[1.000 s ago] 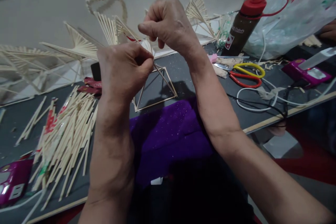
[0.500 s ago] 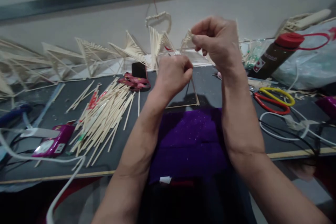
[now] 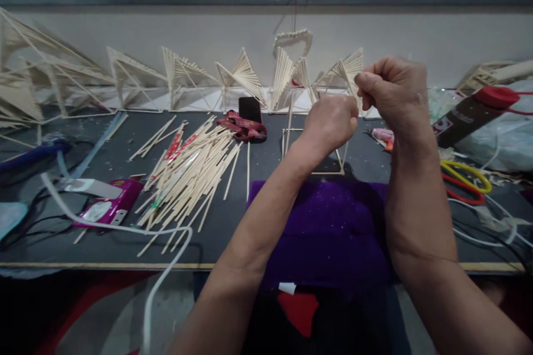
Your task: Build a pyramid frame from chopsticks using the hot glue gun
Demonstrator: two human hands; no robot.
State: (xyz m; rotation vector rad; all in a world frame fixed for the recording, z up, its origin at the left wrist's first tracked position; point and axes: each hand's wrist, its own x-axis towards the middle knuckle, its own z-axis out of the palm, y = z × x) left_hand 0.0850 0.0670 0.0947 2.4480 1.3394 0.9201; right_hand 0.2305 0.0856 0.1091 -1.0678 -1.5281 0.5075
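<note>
My left hand (image 3: 333, 119) is closed above a small frame of thin wooden sticks (image 3: 328, 172), which has a square base on the table and slanting uprights. Its fingers curl away from view, so whatever they grip is hidden. Higher and to the right, my right hand (image 3: 393, 89) is pinched, thumb against bent fingers. Anything between those fingertips is too small to make out. Just behind the two hands stands a twisted stick model (image 3: 343, 69) with fanned rows of sticks.
Loose sticks (image 3: 195, 177) are heaped at left, near a phone (image 3: 249, 108) with a red lanyard (image 3: 244, 125). More stick models (image 3: 241, 77) line the wall. A magenta device (image 3: 110, 202), white cable (image 3: 150, 299), scissors (image 3: 466, 177), dark bottle (image 3: 470, 116) and purple cloth (image 3: 325, 227) surround the workspace.
The view has turned left and levelled, so the scene sits further right. Against the table, my right hand has come slightly lower towards my left hand. Both stay closed.
</note>
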